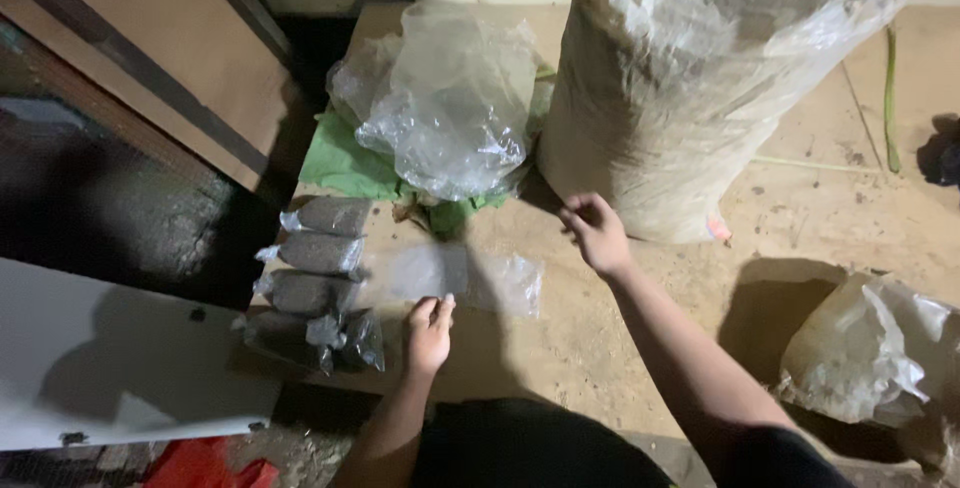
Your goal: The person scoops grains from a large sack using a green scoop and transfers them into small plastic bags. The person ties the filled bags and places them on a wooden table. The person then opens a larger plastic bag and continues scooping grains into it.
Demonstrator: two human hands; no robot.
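Note:
My left hand (428,331) rests with its fingertips on the near edge of a flat, empty clear plastic bag (470,276) lying on the wooden board. My right hand (596,231) hovers beside the base of a large woven sack (680,88), fingers loosely curled, holding nothing that I can see. To the left of the flat bag lie several small filled plastic packets of dark grainy stuff (315,283) in a row.
A crumpled heap of clear plastic bags (450,98) sits on a green sheet (340,163) behind the packets. A whitish plastic bag (860,353) lies at the right. A white panel (110,358) and wooden boards (170,38) stand at the left.

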